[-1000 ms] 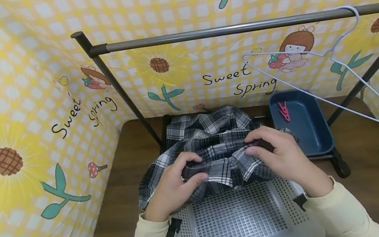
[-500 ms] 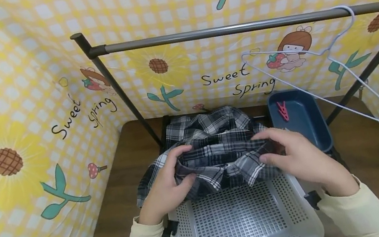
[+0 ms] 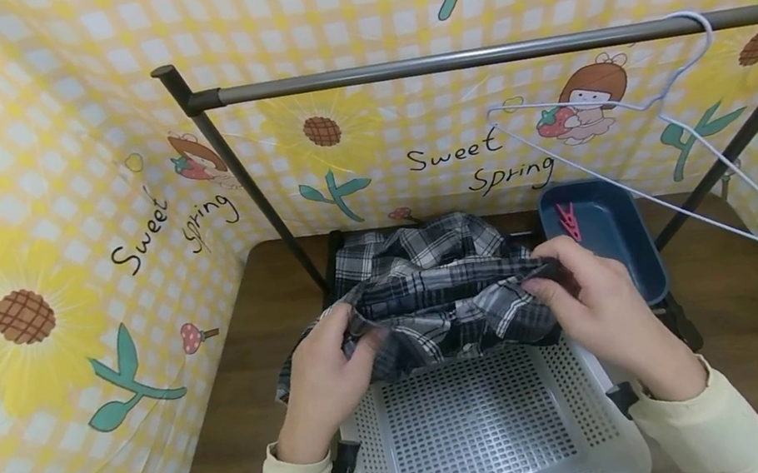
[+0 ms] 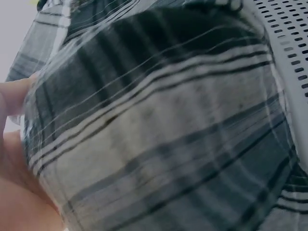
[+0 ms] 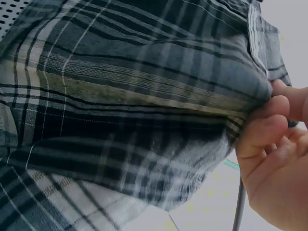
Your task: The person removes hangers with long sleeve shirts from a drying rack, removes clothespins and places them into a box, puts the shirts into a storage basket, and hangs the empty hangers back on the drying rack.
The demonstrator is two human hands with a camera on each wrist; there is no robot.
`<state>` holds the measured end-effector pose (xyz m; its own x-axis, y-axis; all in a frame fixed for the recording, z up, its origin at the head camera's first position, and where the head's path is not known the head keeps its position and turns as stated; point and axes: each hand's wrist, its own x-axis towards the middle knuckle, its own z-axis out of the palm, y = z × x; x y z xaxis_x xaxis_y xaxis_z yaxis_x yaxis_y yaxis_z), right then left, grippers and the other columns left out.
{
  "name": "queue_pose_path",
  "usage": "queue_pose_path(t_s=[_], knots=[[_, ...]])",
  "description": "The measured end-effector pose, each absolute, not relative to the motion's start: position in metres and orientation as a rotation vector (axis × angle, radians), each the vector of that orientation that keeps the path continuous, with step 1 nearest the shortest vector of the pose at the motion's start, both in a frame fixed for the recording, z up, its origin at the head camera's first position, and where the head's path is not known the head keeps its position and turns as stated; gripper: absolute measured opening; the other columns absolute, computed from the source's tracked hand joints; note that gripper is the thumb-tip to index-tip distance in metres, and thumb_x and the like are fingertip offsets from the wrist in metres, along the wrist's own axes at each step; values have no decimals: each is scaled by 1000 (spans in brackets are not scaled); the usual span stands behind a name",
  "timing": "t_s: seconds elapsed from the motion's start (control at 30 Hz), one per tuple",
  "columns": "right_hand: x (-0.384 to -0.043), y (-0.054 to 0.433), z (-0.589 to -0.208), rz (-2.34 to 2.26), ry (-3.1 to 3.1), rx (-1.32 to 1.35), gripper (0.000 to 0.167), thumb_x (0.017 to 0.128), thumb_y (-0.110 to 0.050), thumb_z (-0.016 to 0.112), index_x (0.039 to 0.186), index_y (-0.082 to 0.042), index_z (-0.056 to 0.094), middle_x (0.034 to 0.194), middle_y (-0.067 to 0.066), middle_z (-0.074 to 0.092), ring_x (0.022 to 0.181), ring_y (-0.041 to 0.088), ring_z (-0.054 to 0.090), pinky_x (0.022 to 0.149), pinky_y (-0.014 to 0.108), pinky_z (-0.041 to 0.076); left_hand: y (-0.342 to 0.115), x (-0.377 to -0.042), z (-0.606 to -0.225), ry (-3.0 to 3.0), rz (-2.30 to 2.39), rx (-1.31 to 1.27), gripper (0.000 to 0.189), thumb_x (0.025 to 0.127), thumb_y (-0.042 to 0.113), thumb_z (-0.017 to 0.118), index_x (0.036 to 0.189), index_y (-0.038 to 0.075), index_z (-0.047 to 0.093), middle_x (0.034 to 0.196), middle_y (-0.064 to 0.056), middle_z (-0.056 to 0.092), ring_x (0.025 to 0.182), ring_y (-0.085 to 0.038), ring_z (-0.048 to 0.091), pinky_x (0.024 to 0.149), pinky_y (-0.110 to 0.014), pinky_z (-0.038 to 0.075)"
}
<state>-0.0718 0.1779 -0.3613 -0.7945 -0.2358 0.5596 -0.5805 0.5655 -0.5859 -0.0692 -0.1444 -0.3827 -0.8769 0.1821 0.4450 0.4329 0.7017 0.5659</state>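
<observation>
A black, grey and white plaid shirt (image 3: 427, 249) lies bunched over the far part of a grey perforated basket (image 3: 482, 430), its collar facing me. With thumb and fingers my left hand (image 3: 328, 376) pinches the left end of the collar. On the opposite end my right hand (image 3: 604, 302) pinches the fabric, the collar band stretched between both hands. In the left wrist view, a fold of the shirt (image 4: 159, 125) hides most of the left fingers. The right wrist view shows the right fingertips (image 5: 269, 127) gathering the cloth into a pinch.
Behind the shirt stands a dark metal clothes rack (image 3: 440, 62), with a white wire hanger (image 3: 588, 170) hooked on its bar at the right. A blue tray (image 3: 619, 262) holding a red clothespin (image 3: 568, 222) sits to the right on the brown table (image 3: 231, 432).
Both hands have moved outward along the collar, which now looks stretched wider. The right hand's thumb and fingers have closed onto its right end.
</observation>
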Motion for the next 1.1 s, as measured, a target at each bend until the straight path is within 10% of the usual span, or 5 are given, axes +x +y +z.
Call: queue_pose_path(t_s=[0.2,0.33,0.83,1.1], knots=[[-71,174,-355,1150,-2110,734,21,93,-8,73,106,3,60,86,4,62,67,7,52,58,15,44,-143,-72,-380,-2288,-1032,-632,26,97,32,67,100,8,56,66,4,45,53,-10,42,47,-27,37],[-70,168,-345,1185,-1890,746,46,101,-36,63,97,10,60,86,13,62,72,7,52,64,14,45,-138,-78,-371,-2079,-1071,-707,40,99,44,60,98,4,61,64,1,51,51,-9,44,46,-27,40],[-71,147,-285,1309,-1412,715,27,91,-8,76,85,14,62,83,22,68,82,23,67,81,26,53,-132,-103,-306,-1677,-1013,-817,35,106,32,54,96,0,64,63,-5,57,42,-10,36,44,-27,31],[-65,151,-284,1378,-1366,810,26,90,-4,76,85,16,60,84,23,68,83,23,67,82,26,52,-136,-103,-307,-1629,-1057,-969,37,104,32,57,97,-4,65,80,-13,69,53,-18,57,51,-32,44]])
